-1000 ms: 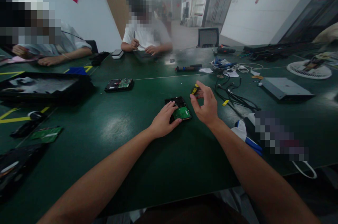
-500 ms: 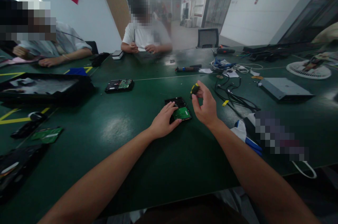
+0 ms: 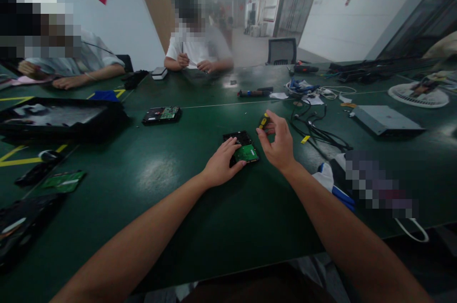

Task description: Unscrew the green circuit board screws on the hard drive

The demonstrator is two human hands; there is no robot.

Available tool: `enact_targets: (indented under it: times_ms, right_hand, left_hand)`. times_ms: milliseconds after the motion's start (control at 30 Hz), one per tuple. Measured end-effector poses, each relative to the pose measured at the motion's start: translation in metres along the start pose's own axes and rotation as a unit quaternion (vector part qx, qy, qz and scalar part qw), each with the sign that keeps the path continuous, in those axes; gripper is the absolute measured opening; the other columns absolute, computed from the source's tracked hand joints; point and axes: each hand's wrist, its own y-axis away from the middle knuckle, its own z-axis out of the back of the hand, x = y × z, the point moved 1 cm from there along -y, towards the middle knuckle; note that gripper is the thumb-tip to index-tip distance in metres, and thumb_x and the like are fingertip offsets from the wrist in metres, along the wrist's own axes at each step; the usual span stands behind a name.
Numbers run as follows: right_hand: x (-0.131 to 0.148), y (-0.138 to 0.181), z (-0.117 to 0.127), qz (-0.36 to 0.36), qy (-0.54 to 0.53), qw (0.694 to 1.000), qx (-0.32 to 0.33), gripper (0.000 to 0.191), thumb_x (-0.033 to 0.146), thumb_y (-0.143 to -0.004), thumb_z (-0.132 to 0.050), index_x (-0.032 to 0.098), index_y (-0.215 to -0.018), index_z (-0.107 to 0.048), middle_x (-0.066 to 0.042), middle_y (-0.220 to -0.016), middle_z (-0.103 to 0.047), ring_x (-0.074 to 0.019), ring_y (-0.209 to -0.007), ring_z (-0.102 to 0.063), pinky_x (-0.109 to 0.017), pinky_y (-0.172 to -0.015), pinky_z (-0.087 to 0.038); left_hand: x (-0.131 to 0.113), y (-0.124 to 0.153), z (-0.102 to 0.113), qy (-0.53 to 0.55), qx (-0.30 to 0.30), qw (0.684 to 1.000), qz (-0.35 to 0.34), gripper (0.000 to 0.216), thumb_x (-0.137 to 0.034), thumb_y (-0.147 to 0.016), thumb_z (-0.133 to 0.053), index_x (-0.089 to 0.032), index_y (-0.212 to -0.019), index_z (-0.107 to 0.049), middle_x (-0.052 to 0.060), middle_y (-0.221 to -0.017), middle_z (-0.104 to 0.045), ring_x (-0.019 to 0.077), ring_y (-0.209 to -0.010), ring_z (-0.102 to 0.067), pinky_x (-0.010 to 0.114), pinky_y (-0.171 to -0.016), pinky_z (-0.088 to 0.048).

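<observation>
On the counter (image 3: 221, 227): hard drive (image 3: 242, 137), slip hazard

I am monitoring the left hand (image 3: 221, 162) lying open over it, the right hand (image 3: 280, 143) clamping a yellow-and-black tool (image 3: 264, 121). Weak bracing could be letting the drive turn; a slanting tool could be gouging its green board (image 3: 247, 153).

Both bare forearms (image 3: 150, 231) cross the near edge of the tabletop (image 3: 221, 236). The left hand (image 3: 222, 164) is palm down, thumb spread; the right hand (image 3: 278, 141) is raised, fingers curled.
</observation>
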Motion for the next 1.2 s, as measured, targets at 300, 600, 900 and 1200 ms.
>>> enact_targets:
  times_ms: [300,600,900,1200]
  right_hand:
    - [0.0000,0.0001,-0.0004,0.001,-0.004,1.000,-0.002,0.058,0.031,-0.098,-0.059,0.031,-0.153,-0.040,-0.011,-0.132,-0.058,-0.0229,-0.095,-0.067,-0.044,-0.080,-0.066]
    - [-0.0010,-0.0008,-0.0013,0.009,-0.006,1.000,0.011,0.062,0.031,-0.102,-0.051,0.032,-0.160,-0.030,-0.013,-0.137,-0.057,-0.0268,-0.108,-0.064,-0.049,-0.087,-0.064]
    - [0.0000,-0.0008,-0.0004,0.008,-0.006,1.000,0.002,0.059,0.029,-0.101,-0.054,0.033,-0.157,-0.036,-0.011,-0.132,-0.058,-0.0244,-0.100,-0.065,-0.048,-0.086,-0.064]
    - [0.0009,-0.0009,0.0003,0.007,0.001,1.000,0.010,0.059,0.030,-0.101,-0.055,0.033,-0.158,-0.036,-0.010,-0.130,-0.062,-0.0238,-0.098,-0.067,-0.047,-0.087,-0.064]
  left_hand:
    - [-0.0009,-0.0003,0.0008,0.001,0.002,1.000,-0.001,0.061,-0.050,-0.097,-0.059,-0.018,-0.148,-0.049,0.014,-0.167,-0.035,0.0309,-0.159,-0.025,0.053,-0.129,-0.028]
    - [0.0005,0.0005,-0.0013,0.001,0.000,1.000,-0.001,0.061,-0.050,-0.097,-0.059,-0.017,-0.148,-0.049,0.014,-0.168,-0.034,0.0303,-0.159,-0.024,0.052,-0.129,-0.027]
    - [0.0023,0.0000,-0.0016,0.002,-0.001,1.000,-0.002,0.062,-0.051,-0.097,-0.059,-0.018,-0.148,-0.049,0.013,-0.168,-0.034,0.0306,-0.159,-0.025,0.053,-0.128,-0.028]
    - [0.0004,0.0003,-0.0007,-0.002,0.003,1.000,-0.002,0.062,-0.050,-0.097,-0.058,-0.017,-0.148,-0.049,0.014,-0.168,-0.034,0.0309,-0.159,-0.025,0.053,-0.128,-0.028]
